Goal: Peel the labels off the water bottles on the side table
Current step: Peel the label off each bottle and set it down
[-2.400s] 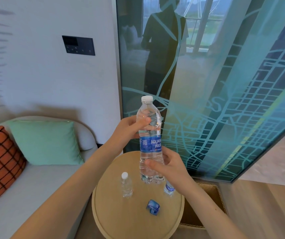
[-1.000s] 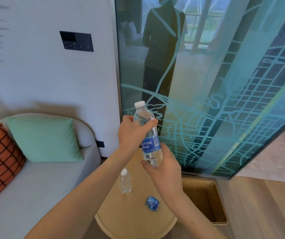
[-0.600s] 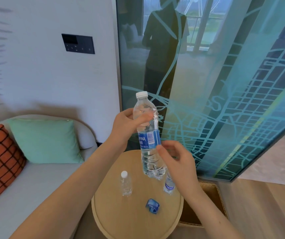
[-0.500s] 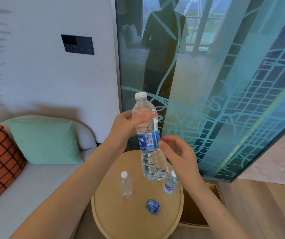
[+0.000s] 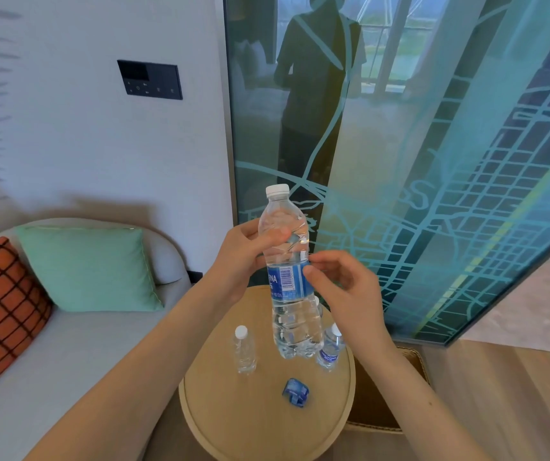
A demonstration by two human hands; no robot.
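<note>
Now the left hand point(image 5: 243, 257) grips the upper part of the big bottle point(image 5: 295, 327), held nearly upright above the side table point(image 5: 260, 427). The right hand point(image 5: 343, 291) pinches the blue label point(image 5: 286, 282) at its 3 o'clock edge. On the table a bare bottle point(image 5: 244, 351) stands at 9 o'clock, a small labelled bottle point(image 5: 329, 352) at 2 o'clock, and a crumpled label point(image 5: 295, 392) lies at 4 o'clock.

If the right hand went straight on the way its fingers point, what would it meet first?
The blue label on the held bottle: the right hand points left at its right edge, apparently touching or nearly so.
</note>
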